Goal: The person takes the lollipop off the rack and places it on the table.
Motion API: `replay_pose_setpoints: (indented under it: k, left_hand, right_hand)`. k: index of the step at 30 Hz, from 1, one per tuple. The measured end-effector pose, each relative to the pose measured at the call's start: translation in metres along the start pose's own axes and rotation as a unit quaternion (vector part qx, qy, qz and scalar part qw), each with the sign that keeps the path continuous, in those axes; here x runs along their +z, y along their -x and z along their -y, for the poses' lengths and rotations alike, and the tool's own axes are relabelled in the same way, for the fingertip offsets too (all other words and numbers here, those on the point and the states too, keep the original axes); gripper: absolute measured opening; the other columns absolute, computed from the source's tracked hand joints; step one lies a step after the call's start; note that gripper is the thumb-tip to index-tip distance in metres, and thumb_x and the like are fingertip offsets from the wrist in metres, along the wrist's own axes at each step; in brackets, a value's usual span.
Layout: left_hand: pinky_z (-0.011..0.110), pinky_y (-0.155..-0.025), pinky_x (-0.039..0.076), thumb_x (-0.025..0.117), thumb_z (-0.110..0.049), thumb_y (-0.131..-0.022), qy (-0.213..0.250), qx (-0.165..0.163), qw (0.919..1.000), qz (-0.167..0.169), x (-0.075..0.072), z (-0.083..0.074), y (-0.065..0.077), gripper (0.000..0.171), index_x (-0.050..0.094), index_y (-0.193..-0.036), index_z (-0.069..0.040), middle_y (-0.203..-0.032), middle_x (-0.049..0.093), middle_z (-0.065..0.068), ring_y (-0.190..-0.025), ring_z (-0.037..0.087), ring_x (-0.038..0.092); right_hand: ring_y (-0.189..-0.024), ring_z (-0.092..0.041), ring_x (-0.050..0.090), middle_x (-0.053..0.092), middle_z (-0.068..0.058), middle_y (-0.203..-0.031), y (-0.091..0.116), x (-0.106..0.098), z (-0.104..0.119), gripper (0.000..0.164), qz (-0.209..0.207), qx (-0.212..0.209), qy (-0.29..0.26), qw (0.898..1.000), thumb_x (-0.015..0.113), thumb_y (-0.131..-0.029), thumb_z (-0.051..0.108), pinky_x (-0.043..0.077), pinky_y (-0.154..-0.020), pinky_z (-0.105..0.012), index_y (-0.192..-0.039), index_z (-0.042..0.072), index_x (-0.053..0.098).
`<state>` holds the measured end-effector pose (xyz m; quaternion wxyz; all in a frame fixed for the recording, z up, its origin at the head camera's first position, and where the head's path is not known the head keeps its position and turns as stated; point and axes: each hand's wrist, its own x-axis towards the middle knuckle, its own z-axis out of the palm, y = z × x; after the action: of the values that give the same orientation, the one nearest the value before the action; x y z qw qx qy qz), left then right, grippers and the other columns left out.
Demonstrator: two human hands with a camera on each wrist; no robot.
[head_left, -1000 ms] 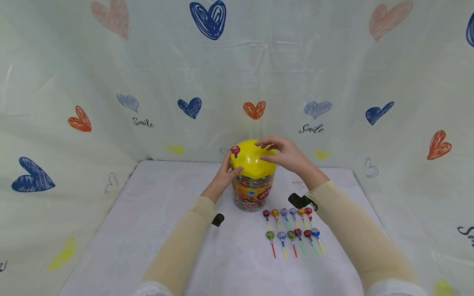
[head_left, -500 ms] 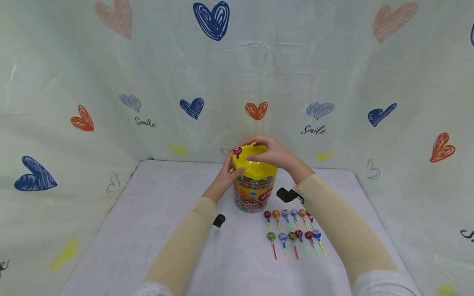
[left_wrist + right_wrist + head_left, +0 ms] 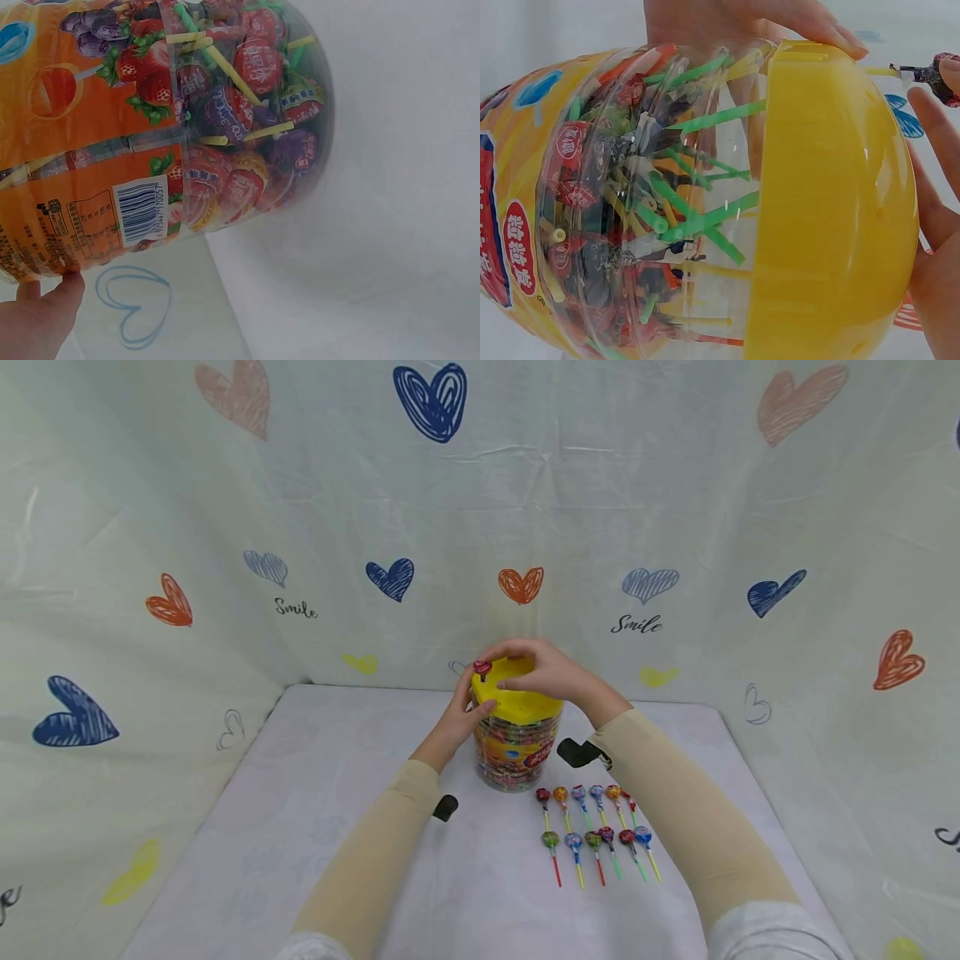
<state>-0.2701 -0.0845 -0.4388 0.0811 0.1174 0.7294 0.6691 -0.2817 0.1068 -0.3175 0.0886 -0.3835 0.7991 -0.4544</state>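
Note:
A clear jar of lollipops with a yellow domed lid stands upright on the table. My left hand grips its upper left side, thumb across the lid's edge. In the left wrist view, part of the left hand touches the jar. One red-wrapped lollipop sticks up from the lid's left side, its stick in the lid. Over the lid arches my right hand, fingertips at that lollipop and thumb slightly apart from it. In the right wrist view, fingers touch or nearly touch the lollipop's head.
To the right of the jar, two rows of lollipops lie on the white table. The right forearm passes beside the upper row and partly covers its last one. A curtain with printed hearts hangs behind the table.
My right hand has moved left across the lid, from its right side to the upright lollipop. The left hand keeps its grip on the jar. The view has shifted slightly.

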Motion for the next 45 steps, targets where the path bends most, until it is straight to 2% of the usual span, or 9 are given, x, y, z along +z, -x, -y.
replay_pose_setpoints:
  k: [2,14,22,26,29,34,39,45]
  left_hand:
    - [0.061,-0.113,0.015,0.061,-0.045,-0.094,0.000,0.007,1.0000,-0.006,0.001,0.004,-0.002,0.079,0.010,-0.155,-0.040,-0.162,0.009,-0.002,-0.146,0.032,0.010]
    - [0.059,-0.114,0.013,0.062,-0.057,-0.088,-0.002,0.005,1.0000,-0.006,0.001,0.004,-0.001,0.087,0.010,-0.155,-0.040,-0.163,0.007,-0.003,-0.147,0.032,0.010]
    - [0.060,-0.114,0.014,0.060,-0.043,-0.096,-0.001,0.009,1.0000,-0.003,0.000,0.004,-0.001,0.079,0.009,-0.156,-0.037,-0.163,0.006,0.000,-0.146,0.033,0.012]
    - [0.060,-0.114,0.014,0.060,-0.044,-0.095,-0.001,0.011,0.9999,-0.005,0.000,0.005,-0.002,0.078,0.011,-0.155,-0.038,-0.163,0.007,0.000,-0.146,0.032,0.013]
    - [0.060,-0.114,0.014,0.062,-0.055,-0.090,0.003,0.017,0.9998,-0.004,0.000,0.006,-0.003,0.083,0.013,-0.155,-0.040,-0.162,0.009,-0.002,-0.146,0.031,0.014]
    - [0.059,-0.114,0.013,0.065,-0.072,-0.074,0.007,0.022,0.9997,-0.003,0.002,0.006,-0.004,0.099,0.015,-0.154,-0.042,-0.162,0.009,-0.002,-0.146,0.031,0.013]
    - [0.059,-0.114,0.014,0.065,-0.078,-0.067,0.004,0.017,0.9998,-0.010,0.003,0.006,-0.004,0.106,0.015,-0.154,-0.042,-0.162,0.009,-0.001,-0.146,0.032,0.013]
    - [0.061,-0.113,0.014,0.065,-0.080,-0.064,-0.004,0.018,0.9996,-0.022,0.003,0.006,-0.004,0.108,0.017,-0.153,-0.044,-0.162,0.010,-0.001,-0.146,0.033,0.013]
  right_hand:
    - [-0.120,-0.026,0.052,0.062,-0.009,-0.126,-0.002,-0.001,-0.010,0.037,0.002,-0.007,-0.003,1.000,0.068,-0.089,0.000,0.044,-0.101,-0.044,-0.125,0.004,0.064]
    - [-0.117,-0.021,0.053,0.064,-0.004,-0.123,-0.001,0.000,-0.009,0.034,0.001,-0.017,0.010,1.000,0.068,-0.088,0.001,0.045,-0.099,-0.041,-0.121,0.007,0.067]
    - [-0.118,-0.022,0.053,0.063,-0.005,-0.125,-0.002,0.003,-0.008,0.036,-0.027,-0.004,-0.001,1.000,0.069,-0.089,0.003,0.045,-0.100,-0.041,-0.124,0.006,0.065]
    - [-0.119,-0.023,0.054,0.061,-0.006,-0.127,-0.002,0.004,-0.007,0.037,-0.053,0.002,-0.025,0.998,0.069,-0.089,0.004,0.044,-0.102,-0.042,-0.125,0.006,0.064]
    - [-0.119,-0.024,0.054,0.061,-0.007,-0.127,-0.002,0.004,-0.009,0.036,-0.071,0.007,-0.049,0.996,0.069,-0.089,0.003,0.043,-0.103,-0.042,-0.124,0.005,0.063]
    - [-0.115,-0.025,0.057,0.062,-0.011,-0.123,0.003,0.003,-0.011,0.034,-0.112,0.004,-0.094,0.989,0.069,-0.088,0.000,0.044,-0.102,-0.041,-0.121,0.001,0.062]
    - [-0.108,-0.027,0.060,0.061,-0.012,-0.119,0.017,-0.001,-0.015,0.031,-0.147,-0.005,-0.138,0.979,0.067,-0.088,-0.005,0.050,-0.096,-0.037,-0.118,-0.002,0.059]
    - [-0.099,-0.025,0.064,0.059,-0.010,-0.116,0.045,-0.005,-0.022,0.030,-0.149,0.001,-0.168,0.974,0.065,-0.088,-0.009,0.054,-0.087,-0.033,-0.117,-0.001,0.057]
